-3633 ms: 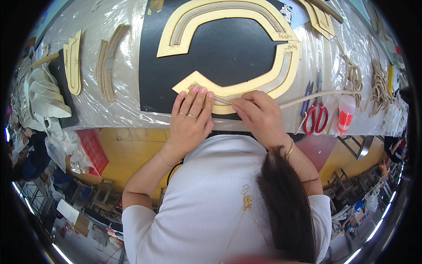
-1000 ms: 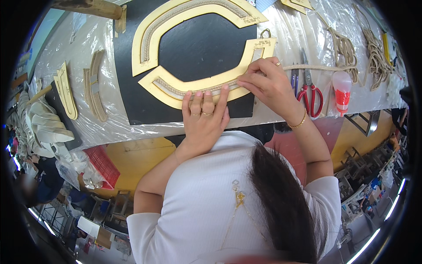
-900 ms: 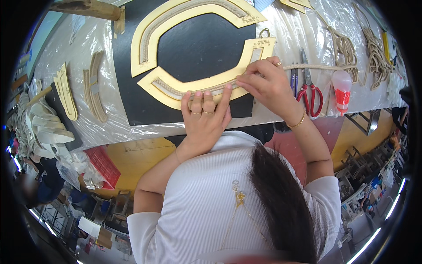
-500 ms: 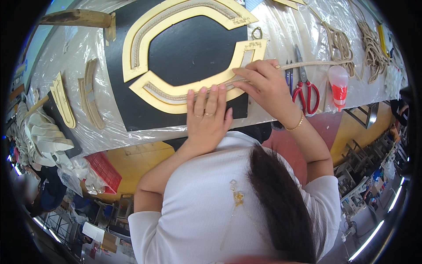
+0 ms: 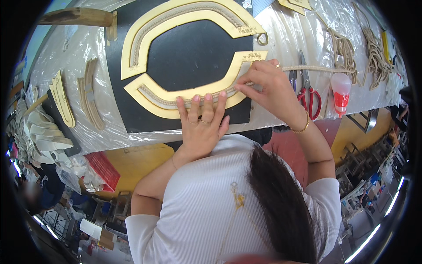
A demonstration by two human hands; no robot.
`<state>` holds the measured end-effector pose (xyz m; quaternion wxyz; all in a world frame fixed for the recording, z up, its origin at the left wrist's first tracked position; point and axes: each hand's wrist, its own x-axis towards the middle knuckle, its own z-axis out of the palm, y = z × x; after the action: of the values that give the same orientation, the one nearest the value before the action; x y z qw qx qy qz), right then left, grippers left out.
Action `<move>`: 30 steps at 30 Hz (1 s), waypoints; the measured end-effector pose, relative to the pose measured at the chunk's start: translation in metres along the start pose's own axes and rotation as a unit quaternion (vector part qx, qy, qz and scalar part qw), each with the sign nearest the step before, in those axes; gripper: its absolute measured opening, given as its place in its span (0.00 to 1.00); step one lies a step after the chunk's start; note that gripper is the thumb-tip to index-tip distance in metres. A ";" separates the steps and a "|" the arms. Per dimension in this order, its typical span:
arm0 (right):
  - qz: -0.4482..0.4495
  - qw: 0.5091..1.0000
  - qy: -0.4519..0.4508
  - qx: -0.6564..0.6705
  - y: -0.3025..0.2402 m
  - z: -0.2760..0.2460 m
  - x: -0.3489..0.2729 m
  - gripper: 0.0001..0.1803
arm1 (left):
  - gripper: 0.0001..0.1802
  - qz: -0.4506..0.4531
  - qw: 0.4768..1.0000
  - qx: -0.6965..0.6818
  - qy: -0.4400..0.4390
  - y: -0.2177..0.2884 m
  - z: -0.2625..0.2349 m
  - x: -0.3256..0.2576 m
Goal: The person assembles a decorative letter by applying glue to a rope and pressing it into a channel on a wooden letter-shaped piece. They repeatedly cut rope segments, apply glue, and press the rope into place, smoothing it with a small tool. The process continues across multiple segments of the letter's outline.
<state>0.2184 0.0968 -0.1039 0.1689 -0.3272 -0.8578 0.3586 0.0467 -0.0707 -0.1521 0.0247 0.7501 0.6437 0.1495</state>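
Seen from the head view, where the beige cord (image 5: 316, 68) runs in from the right, the step in hand looks like bedding it into the curved groove (image 5: 243, 70) of the lower yellow template (image 5: 176, 95), which lies on a black board (image 5: 189, 57) on the bench (image 5: 101, 48). Cord already sits in the groove from its left end to the fingers, while a pale strip shows bare near the right end. To do this well, I would feed the cord in short lengths, follow the bend without stretching it, keep the braid from twisting, and press each bit down before guiding in more. The free part crosses the scissors (image 5: 310, 103), so it could snag there; slack should help.

The left hand (image 5: 201, 132) lies palm down at the template's near edge, fingers straight and a little spread, tips over the groove, thumb out to the side; it grasps nothing and seems to press. The right hand (image 5: 269, 83) is bent at the wrist, its thumb and fingertips pinched together on the cord above the groove, forearm angled in from the lower right.
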 end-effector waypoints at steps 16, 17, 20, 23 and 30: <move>-0.023 0.997 -0.010 -0.077 -0.004 0.004 0.009 0.10 | 0.41 -0.007 0.999 -0.024 -0.033 0.022 0.000 0.019; -0.024 0.997 -0.014 -0.067 -0.002 0.000 0.010 0.10 | 0.42 0.001 1.000 -0.010 -0.020 0.021 0.001 0.019; -0.026 0.998 -0.046 -0.041 0.004 -0.017 0.018 0.10 | 0.42 0.013 1.000 -0.003 -0.019 0.019 0.002 0.019; -0.010 0.996 -0.085 -0.006 0.011 -0.026 0.027 0.09 | 0.42 0.020 0.999 0.017 -0.024 0.018 0.002 0.020; 0.017 0.994 -0.107 0.010 0.009 -0.026 0.038 0.07 | 0.44 0.012 1.000 0.003 -0.007 0.020 0.006 0.020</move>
<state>0.2080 0.1401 -0.0906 0.0732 -0.2998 -0.8614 0.4035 0.0698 -0.0533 -0.1497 0.0253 0.7590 0.6349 0.1422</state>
